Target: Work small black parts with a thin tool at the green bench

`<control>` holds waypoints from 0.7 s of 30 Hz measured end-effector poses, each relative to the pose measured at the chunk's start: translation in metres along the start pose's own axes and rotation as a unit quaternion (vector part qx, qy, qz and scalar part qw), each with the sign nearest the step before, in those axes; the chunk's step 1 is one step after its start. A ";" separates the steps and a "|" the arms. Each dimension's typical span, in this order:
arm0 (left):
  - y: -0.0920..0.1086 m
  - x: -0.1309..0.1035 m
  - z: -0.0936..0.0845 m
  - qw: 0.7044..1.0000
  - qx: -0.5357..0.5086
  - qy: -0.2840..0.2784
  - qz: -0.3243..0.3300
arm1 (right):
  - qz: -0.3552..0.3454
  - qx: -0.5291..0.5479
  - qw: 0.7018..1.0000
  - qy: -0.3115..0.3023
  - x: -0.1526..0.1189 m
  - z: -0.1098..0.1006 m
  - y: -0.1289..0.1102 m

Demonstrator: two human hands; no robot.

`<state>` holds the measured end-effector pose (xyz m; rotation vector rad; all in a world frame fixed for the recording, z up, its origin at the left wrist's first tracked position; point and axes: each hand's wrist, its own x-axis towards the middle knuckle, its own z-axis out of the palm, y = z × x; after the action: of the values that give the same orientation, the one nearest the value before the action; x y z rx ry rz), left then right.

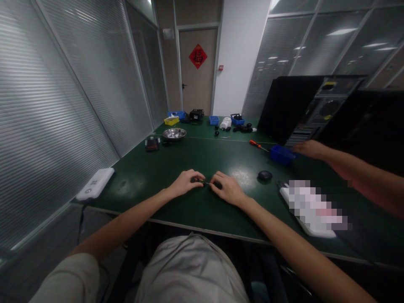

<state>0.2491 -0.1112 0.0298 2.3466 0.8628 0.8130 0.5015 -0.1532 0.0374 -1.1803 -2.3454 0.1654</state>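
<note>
My left hand (pixel 187 182) rests low over the near middle of the green table (pixel 176 206), its thumb and fingers closed in a pinch around something small and dark. Facing it, my right hand (pixel 229 189) is curled, its fingertips also closed on a small dark thing. A thin, light-coloured piece (pixel 206 183) bridges the narrow gap between the two sets of fingertips. Blur and the fingers hide what kind of thing it is. To the right of my right hand lies a black rounded object (pixel 264 175), like a computer mouse.
Another person's arm (pixel 344 164) reaches in from the right to a blue bin (pixel 282 155). An orange-handled screwdriver (pixel 256 144) lies beside it. A metal bowl (pixel 174 134), a yellow tray (pixel 171 121) and a white device (pixel 95 184) stand left; computer cases (pixel 293 105) stand right.
</note>
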 end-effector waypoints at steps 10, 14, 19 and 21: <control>0.000 -0.004 0.001 1.000 -0.007 -0.002 -0.017 | 0.006 -0.007 1.000 -0.006 0.000 -0.003 0.000; 0.001 -0.004 -0.001 1.000 -0.011 0.000 -0.014 | 0.003 -0.008 1.000 -0.007 0.001 -0.001 0.000; 0.003 -0.005 -0.001 0.999 -0.027 0.004 -0.022 | -0.010 0.006 1.000 -0.014 0.001 0.000 0.001; 0.003 -0.005 -0.002 0.999 -0.033 0.008 -0.037 | -0.017 0.019 1.000 -0.016 0.001 0.001 0.002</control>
<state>0.2460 -0.1163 0.0314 2.2394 0.9108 0.8182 0.5022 -0.1514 0.0362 -1.1266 -2.3768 0.2178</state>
